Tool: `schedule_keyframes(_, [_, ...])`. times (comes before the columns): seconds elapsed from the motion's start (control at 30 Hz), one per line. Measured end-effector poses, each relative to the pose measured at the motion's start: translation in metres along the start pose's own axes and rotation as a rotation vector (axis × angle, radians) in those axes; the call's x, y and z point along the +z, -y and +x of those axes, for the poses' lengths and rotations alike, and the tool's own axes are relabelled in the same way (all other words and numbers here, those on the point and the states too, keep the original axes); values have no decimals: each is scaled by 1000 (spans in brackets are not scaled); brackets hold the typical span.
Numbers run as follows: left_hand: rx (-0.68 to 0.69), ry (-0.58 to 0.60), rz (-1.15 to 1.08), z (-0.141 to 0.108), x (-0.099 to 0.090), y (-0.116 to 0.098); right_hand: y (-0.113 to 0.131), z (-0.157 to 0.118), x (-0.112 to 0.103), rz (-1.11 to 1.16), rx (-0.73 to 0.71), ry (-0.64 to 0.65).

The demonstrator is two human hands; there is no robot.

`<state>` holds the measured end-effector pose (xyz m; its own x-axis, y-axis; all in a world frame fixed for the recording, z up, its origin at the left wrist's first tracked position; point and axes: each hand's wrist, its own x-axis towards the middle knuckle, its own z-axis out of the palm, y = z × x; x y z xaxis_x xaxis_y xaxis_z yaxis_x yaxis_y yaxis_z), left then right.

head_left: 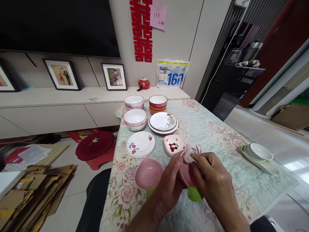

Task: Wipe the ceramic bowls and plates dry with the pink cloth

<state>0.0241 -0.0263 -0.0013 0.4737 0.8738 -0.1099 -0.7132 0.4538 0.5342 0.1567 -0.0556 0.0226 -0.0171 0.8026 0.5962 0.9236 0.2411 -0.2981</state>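
Observation:
My left hand [170, 180] is wrapped round the left side of a pink bowl [187, 174] with a green leaf-shaped handle. With my right hand [212, 174] I grip a pale pink cloth [191, 152] against the bowl's far rim. Another pink bowl [149, 174] with a green handle rests on the floral tablecloth, left of my left hand. Just beyond the held bowl lies a square pink plate [174, 144] with a cartoon design, its near edge partly hidden by my fingers and the cloth.
Flower-patterned plates [141, 144], larger round plates [163, 121], white bowls [135, 118] and red-orange bowls [158, 102] stand farther back on the table. Small bowls on a green-edged dish [259, 152] are at the right. A red stool [95, 146] is on the floor at the left.

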Motion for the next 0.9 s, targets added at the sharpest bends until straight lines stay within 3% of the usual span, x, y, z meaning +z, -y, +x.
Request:
schedule_keyframes(0.1, [-10, 112, 56, -3, 1, 5, 2, -6, 9, -41, 56, 19])
schedule_keyframes(0.23, [-27, 175, 78, -7, -3, 9, 3, -6, 12, 159, 107, 105])
schedule_keyframes(0.43, [21, 77, 12, -9, -12, 13, 6, 4, -2, 534, 70, 416])
schedule_keyframes(0.6, [-9, 50, 8, -7, -13, 16, 3, 4, -16, 557, -22, 618])
schedule_keyframes(0.7, [-56, 69, -21, -5, -15, 17, 0, -2, -12, 376, -65, 573])
schedule_keyframes(0.9, [-30, 41, -43, -6, -9, 16, 1, -9, 16, 100, -50, 287])
